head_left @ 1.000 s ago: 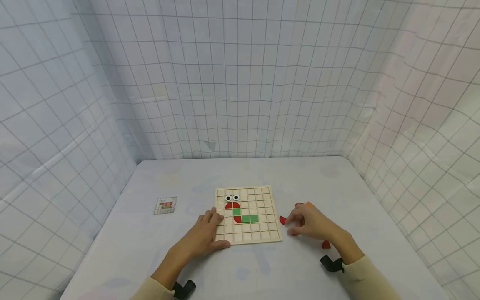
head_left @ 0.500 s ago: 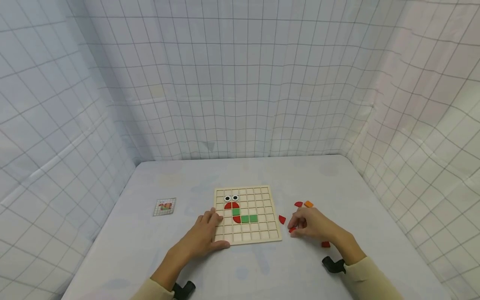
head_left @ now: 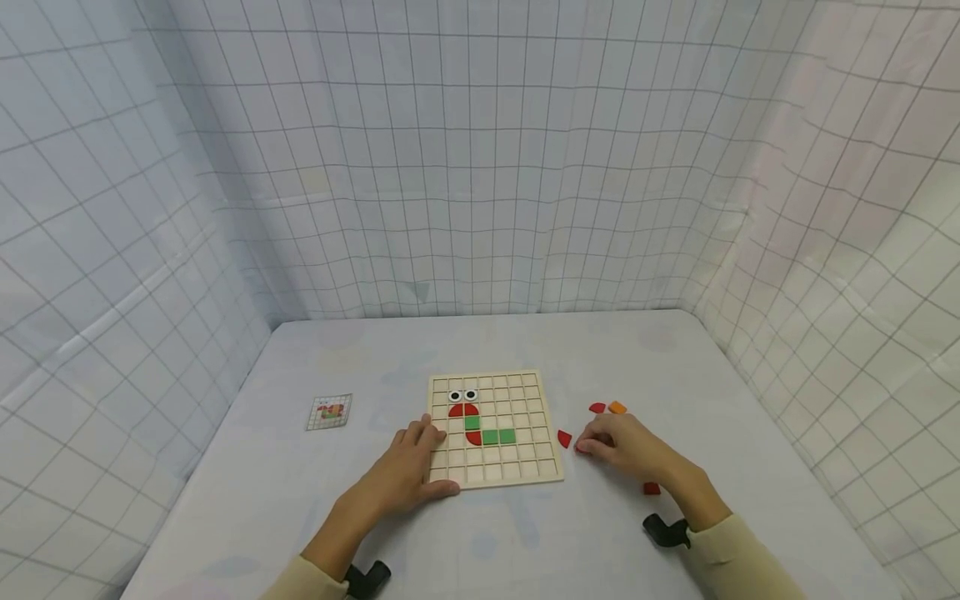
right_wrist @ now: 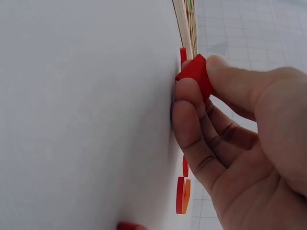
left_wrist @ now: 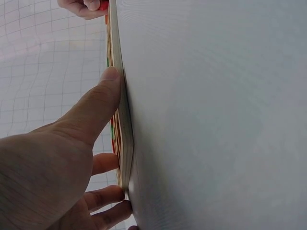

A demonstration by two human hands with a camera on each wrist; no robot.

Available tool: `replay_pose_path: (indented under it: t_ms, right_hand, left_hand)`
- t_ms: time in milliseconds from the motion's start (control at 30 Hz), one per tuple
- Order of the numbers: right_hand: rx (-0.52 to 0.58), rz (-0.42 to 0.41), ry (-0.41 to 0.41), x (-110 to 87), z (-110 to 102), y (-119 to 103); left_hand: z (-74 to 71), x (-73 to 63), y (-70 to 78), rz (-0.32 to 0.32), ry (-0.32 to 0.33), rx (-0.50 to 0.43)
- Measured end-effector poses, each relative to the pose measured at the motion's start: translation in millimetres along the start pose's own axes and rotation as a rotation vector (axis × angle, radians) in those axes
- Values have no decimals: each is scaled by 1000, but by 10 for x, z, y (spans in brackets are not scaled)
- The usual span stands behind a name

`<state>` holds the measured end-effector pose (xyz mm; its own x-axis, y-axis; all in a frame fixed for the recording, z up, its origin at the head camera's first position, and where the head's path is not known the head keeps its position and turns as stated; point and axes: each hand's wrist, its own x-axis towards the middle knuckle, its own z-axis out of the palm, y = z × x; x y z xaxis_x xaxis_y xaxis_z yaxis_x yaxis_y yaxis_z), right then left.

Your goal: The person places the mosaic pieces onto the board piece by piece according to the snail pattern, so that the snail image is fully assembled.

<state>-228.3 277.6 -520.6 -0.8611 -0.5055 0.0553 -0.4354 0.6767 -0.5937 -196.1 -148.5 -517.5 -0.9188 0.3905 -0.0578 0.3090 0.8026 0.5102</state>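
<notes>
Red tiles point(head_left: 456, 411) and green tiles point(head_left: 490, 437) brighten a cream, grid-lined board point(head_left: 521, 409) (its eye discs point(head_left: 470, 395) black on white) against a white desk point(head_left: 540, 550) and grey-checked white cloth point(head_left: 465, 183).

The person wears a plain, pale beige cloth left sleeve point(head_left: 306, 578) and a matching right sleeve point(head_left: 738, 557), stopping short of the bare left hand point(head_left: 411, 468) and right hand point(head_left: 626, 443). A black, bent, round-ended left wrist device point(head_left: 368, 578) (its twin, the right wrist device point(head_left: 664, 531), looks alike) sits by the cuff.
</notes>
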Motion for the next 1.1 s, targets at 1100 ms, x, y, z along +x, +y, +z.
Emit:
replay_pose_path:
  t_ms: [1100]
  right_hand:
    - [23,-111,38,46,0,-37]
  left_hand:
    - [-18,2,17,-9,0,-1]
